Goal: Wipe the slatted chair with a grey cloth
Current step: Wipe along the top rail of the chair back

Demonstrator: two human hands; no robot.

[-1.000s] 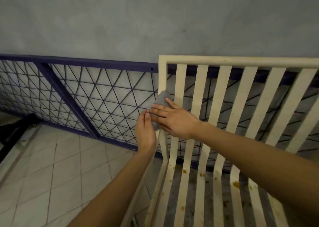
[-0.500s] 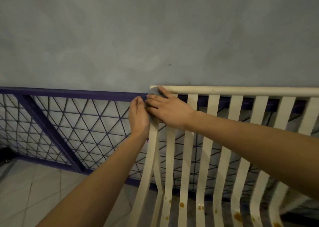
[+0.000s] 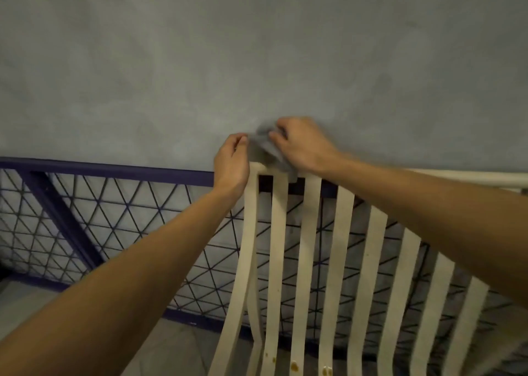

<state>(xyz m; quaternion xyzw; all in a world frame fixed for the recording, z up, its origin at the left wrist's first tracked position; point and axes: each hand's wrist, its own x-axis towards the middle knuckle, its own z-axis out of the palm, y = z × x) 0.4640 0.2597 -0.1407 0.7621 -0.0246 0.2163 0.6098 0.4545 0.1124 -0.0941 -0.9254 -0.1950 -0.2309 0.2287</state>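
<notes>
A cream slatted chair [image 3: 308,247] fills the lower right, its back slats rising to a top rail. Brown stains dot the slats near the bottom edge. A small grey cloth [image 3: 271,152] sits above the chair's top left corner, partly hanging over the rail. My right hand [image 3: 303,144] grips the cloth from the right with curled fingers. My left hand [image 3: 231,161] is just left of the corner and pinches the cloth's left edge with its fingertips. Most of the cloth is hidden under my fingers.
A dark purple metal frame with triangular wire mesh [image 3: 114,218] leans against the grey wall [image 3: 257,47] behind the chair. Pale floor tiles [image 3: 177,347] show at the lower left.
Both hands and the cloth went up from the left upright to the top left corner and now lift slightly above the rail. The view tilted upward.
</notes>
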